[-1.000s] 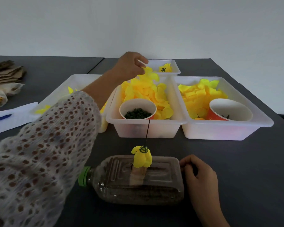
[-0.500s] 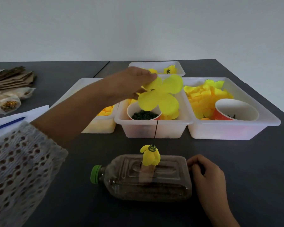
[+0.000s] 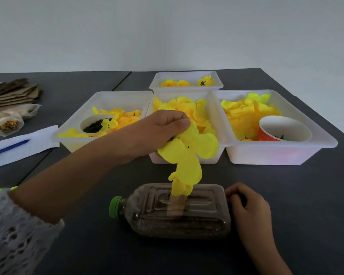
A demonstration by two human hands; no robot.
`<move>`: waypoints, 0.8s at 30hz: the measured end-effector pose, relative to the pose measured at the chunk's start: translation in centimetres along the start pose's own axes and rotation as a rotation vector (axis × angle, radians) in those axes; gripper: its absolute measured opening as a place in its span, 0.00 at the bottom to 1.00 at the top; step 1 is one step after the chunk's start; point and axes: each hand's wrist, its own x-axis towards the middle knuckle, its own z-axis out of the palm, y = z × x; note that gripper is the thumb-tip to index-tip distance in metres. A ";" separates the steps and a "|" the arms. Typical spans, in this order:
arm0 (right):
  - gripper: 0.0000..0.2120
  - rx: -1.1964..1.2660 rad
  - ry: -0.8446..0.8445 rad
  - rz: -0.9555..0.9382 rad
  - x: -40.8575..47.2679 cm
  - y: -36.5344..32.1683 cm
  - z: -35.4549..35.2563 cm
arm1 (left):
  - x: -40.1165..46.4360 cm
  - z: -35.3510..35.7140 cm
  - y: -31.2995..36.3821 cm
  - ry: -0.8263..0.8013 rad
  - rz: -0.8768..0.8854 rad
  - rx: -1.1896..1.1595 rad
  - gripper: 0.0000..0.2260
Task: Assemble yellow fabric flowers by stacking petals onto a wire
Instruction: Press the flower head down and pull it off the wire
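Observation:
My left hand (image 3: 157,132) pinches a large yellow four-lobed petal piece (image 3: 189,151) above the bottle. A dark spot shows at the petal's centre, likely the wire tip; the rest of the wire is hidden behind it. Below it a small yellow bud (image 3: 180,187) sits on the wire's foot, which stands on a clear plastic bottle (image 3: 179,213) lying on its side with a green cap (image 3: 115,206). My right hand (image 3: 248,207) rests with curled fingers against the bottle's right end.
Three white bins of yellow petals stand behind: left bin (image 3: 75,118), middle bin (image 3: 220,141), right bin (image 3: 282,153) with an orange paper cup (image 3: 284,130). A smaller tray (image 3: 187,76) of flowers is farther back. Paper with a blue pen (image 3: 8,147) and cardboard (image 3: 12,92) lie left.
My left hand picked a petal piece from the middle bin, carried it back toward me and lowered it over the wire. My right hand stayed at the bottle.

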 end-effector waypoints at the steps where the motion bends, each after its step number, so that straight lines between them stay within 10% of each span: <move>1: 0.16 -0.002 0.001 -0.004 0.0 0.0 0.0 | -0.1 0.1 0.1 0.015 0.009 0.008 0.16; 17: 0.17 0.031 0.004 0.003 0.0 -0.1 -0.2 | 0.7 1.0 -0.9 0.114 0.133 -0.011 0.12; 22: 0.13 0.356 0.032 0.038 0.4 -3.9 -1.0 | 0.5 0.7 -1.5 0.121 0.161 -0.018 0.11; 24: 0.27 0.601 -0.150 0.177 1.2 -7.1 -1.3 | 0.4 0.7 -1.6 0.127 0.173 0.002 0.11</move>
